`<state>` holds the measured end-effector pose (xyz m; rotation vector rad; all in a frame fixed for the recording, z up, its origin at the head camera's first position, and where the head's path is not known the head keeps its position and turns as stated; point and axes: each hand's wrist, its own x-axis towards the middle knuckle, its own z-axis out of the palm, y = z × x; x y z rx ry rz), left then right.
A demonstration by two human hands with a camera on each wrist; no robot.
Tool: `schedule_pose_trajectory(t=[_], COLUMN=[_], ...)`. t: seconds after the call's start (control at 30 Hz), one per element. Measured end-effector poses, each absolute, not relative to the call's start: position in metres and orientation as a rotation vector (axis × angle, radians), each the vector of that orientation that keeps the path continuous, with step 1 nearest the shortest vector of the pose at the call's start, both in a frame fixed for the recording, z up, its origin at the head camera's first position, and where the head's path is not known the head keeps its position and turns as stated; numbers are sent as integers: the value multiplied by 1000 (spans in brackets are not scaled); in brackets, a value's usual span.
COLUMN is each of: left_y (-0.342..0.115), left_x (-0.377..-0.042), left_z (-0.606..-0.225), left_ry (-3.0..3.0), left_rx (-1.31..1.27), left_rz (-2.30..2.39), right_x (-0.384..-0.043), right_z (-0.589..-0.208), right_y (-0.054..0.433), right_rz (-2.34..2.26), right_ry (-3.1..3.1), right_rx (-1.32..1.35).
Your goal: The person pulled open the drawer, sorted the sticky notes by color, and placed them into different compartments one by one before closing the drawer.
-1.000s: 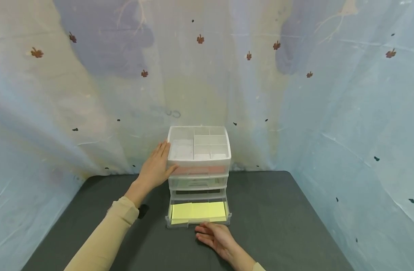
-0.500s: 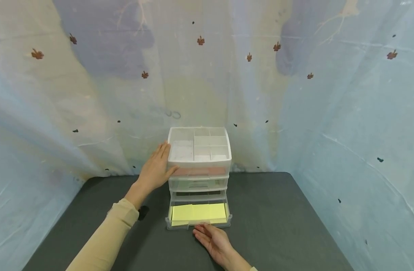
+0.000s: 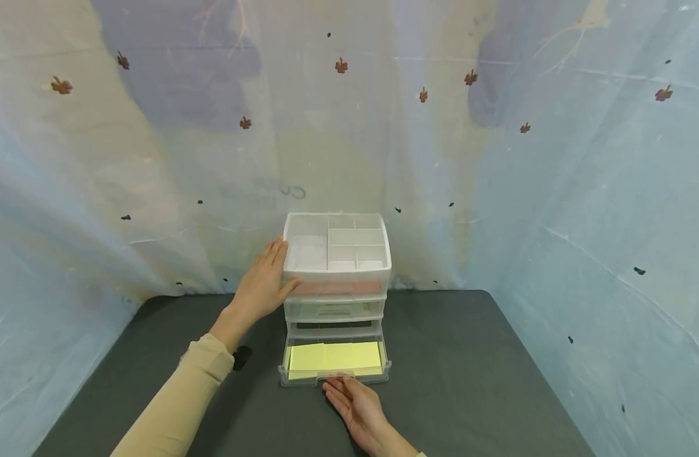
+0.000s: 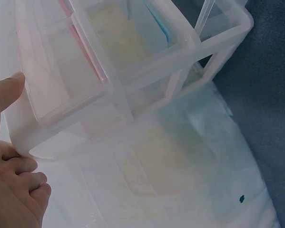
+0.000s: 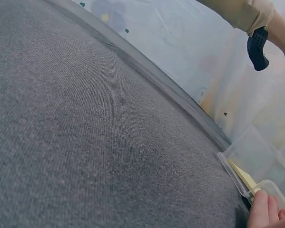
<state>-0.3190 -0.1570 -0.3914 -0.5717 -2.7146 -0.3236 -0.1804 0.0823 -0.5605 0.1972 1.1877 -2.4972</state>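
A small translucent white drawer unit (image 3: 336,309) stands on the dark table, its bottom drawer (image 3: 299,382) pulled out. Yellow paper pads (image 3: 334,358) lie side by side in that drawer. My left hand (image 3: 261,282) rests against the unit's upper left side, fingers straight along it and thumb on the front; the left wrist view shows the thumb (image 4: 11,90) over the front corner. At the bottom drawer's front, my right hand (image 3: 357,409) is turned palm inward, its fairly straight fingers (image 5: 260,209) at the clear handle lip.
The unit's top is a white divided tray (image 3: 307,254). Pink contents show through the top drawer (image 3: 340,287); the drawer below it (image 3: 334,310) is closed too. Patterned curtains (image 3: 349,152) hang behind and beside the dark cloth-covered table (image 3: 440,368). A dark wrist device (image 5: 258,50) sits by the left sleeve.
My right hand has shifted slightly left and in, its fingertips now closer to the drawer's handle. The left hand and the pulled-out drawer stay in place.
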Motion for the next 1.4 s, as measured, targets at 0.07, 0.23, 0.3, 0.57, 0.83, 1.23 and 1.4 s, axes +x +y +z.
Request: schedule_pose_trajectory(t=[0.07, 0.23, 0.3, 0.57, 0.83, 1.23, 1.4], left_y=[-157, -157, -157, -157, -155, -156, -156], left_x=[-319, -318, -317, -318, -317, -316, -315], left_z=[-392, -393, -392, -392, -392, -392, -392], left_ry=[-2709, -2699, -2701, -2706, -2712, -2703, -2706], left_rx=[-574, -578, -573, -553, -537, -538, -537], left_rz=[-323, -335, -337, -330, -327, -318, -315], right_x=[-180, -182, -184, -191, -197, -208, -213], right_z=[-560, -561, -560, -559, -559, -558, -559], right_y=[81, 80, 79, 78, 78, 72, 68], right_rz=[-2504, -2520, -2526, -2545, -2554, -2558, -2571], right_ry=[1192, 1201, 1197, 1168, 1183, 1185, 1187], right_rx=[197, 200, 194, 177, 170, 185, 195])
